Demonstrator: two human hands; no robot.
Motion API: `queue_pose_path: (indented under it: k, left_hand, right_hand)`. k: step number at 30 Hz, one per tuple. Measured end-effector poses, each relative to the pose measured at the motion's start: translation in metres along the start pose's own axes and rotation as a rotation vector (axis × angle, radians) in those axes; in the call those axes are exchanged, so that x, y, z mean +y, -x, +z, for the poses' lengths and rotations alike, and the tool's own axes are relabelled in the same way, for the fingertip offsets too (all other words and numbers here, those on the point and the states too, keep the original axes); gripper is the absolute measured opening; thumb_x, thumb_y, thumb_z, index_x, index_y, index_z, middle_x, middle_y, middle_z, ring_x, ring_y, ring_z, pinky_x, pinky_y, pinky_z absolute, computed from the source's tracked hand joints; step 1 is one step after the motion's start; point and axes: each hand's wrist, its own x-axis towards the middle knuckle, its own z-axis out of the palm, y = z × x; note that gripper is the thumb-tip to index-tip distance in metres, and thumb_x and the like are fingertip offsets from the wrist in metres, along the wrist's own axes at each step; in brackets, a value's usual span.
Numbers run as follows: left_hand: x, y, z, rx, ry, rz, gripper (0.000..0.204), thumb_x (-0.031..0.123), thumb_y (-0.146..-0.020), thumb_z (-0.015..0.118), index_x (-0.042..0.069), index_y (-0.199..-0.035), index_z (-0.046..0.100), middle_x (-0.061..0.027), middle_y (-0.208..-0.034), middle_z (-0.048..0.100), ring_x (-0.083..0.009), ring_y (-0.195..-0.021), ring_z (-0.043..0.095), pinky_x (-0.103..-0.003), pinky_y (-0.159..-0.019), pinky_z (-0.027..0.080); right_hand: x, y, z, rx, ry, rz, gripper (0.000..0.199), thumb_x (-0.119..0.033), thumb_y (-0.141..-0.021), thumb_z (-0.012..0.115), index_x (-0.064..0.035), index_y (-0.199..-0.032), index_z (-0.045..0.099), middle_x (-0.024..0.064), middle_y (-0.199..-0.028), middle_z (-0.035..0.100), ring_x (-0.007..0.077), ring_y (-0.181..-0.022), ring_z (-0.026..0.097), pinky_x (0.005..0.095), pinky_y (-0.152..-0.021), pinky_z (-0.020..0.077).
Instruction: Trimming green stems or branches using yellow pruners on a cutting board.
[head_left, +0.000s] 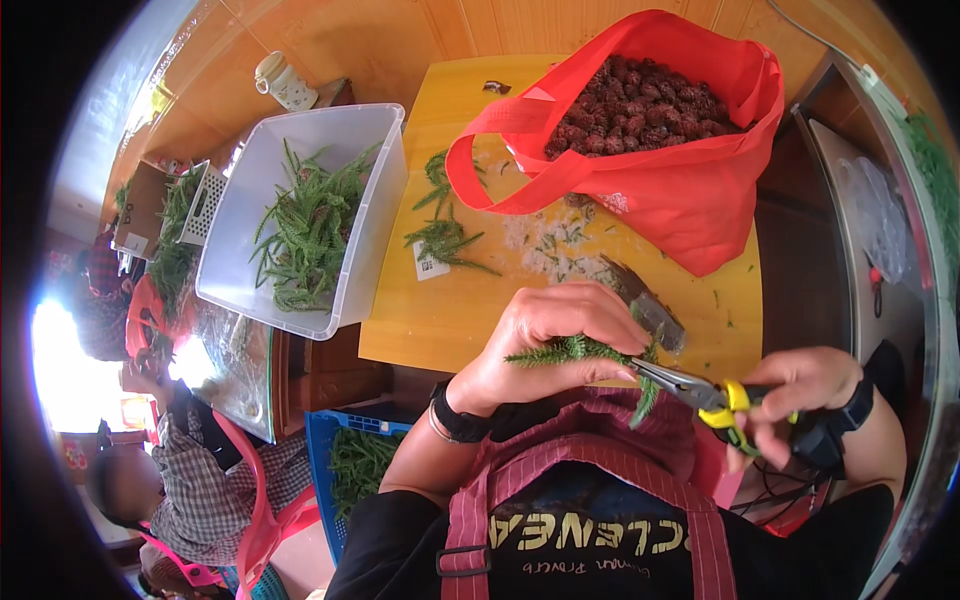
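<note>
Gripping green sprig in left hand, fingers curled round it. Right hand clenched on yellow-handled pliers (tips at sprig's right end, just beside left fingertips). Held over yellow table edge, red bag beyond.

The left hand is raised in front of the chest, palm turned down and back of the hand toward the camera, with the wrist bent and the forearm rising from the lower left. Its fingers curl forward and close with the thumb beneath them in a pinch. A dark band circles the left wrist. The right hand sits lower and to the right, its forearm coming in from the lower right edge, a dark band on that wrist too. Its fingers are wrapped shut, knuckles up, thumb pointing toward the left fingertips.
</note>
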Motion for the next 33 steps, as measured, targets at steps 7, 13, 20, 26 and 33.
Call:
queue_pose_path:
  k: [7, 13, 20, 26, 33]
  left_hand:
    - [0.000, 0.006, -0.004, -0.025, 0.278, -0.065, 0.017, 0.003, -0.066, 0.075, 0.000, -0.076, 0.062, -0.0135, -0.079, 0.063, -0.0265, -0.075, 0.060, -0.036, -0.069, 0.047]
    - [-0.002, 0.009, -0.009, 0.098, 0.269, -0.081, 0.017, -0.001, -0.068, 0.074, 0.002, -0.080, 0.062, -0.0095, -0.083, 0.063, -0.0194, -0.081, 0.059, -0.030, -0.074, 0.046]
    - [0.007, 0.009, 0.001, 0.258, 0.284, -0.268, 0.018, -0.003, -0.067, 0.070, 0.003, -0.075, 0.055, -0.0087, -0.076, 0.058, -0.0201, -0.076, 0.056, -0.033, -0.073, 0.045]
    - [0.009, 0.009, 0.004, 0.258, 0.243, -0.307, 0.018, -0.005, -0.068, 0.068, 0.003, -0.074, 0.053, -0.0076, -0.074, 0.055, -0.0192, -0.077, 0.055, -0.033, -0.073, 0.045]
    - [0.007, 0.011, 0.003, 0.233, 0.251, -0.291, 0.018, -0.006, -0.068, 0.067, 0.004, -0.072, 0.053, -0.0066, -0.073, 0.054, -0.0182, -0.073, 0.053, -0.032, -0.072, 0.043]
  right_hand:
    - [0.010, -0.013, 0.012, -0.072, -0.099, -0.077, 0.031, -0.021, -0.091, 0.048, 0.0087, -0.099, 0.052, 0.0158, -0.084, 0.064, 0.0286, -0.098, 0.058, 0.0282, -0.075, 0.0447]
    - [-0.020, -0.012, 0.041, 0.412, 0.834, -0.413, 0.014, -0.013, -0.077, 0.062, 0.0010, -0.076, 0.062, 0.0132, -0.082, 0.063, 0.0277, -0.082, 0.060, 0.0331, -0.073, 0.0474]
    - [-0.016, -0.029, 0.038, 0.991, 1.680, -0.732, 0.024, -0.013, -0.060, 0.073, 0.0008, -0.071, 0.057, 0.0105, -0.078, 0.058, 0.0324, -0.091, 0.055, 0.0384, -0.076, 0.0469]
    - [-0.012, -0.035, 0.033, 1.031, 1.760, -0.737, 0.026, -0.012, -0.055, 0.073, 0.0005, -0.068, 0.055, 0.0118, -0.075, 0.055, 0.0341, -0.090, 0.054, 0.0392, -0.072, 0.0459]
    - [-0.013, -0.036, 0.030, 1.009, 1.778, -0.760, 0.027, -0.009, -0.052, 0.074, -0.0002, -0.065, 0.053, 0.0111, -0.072, 0.054, 0.0317, -0.084, 0.055, 0.0369, -0.068, 0.0464]
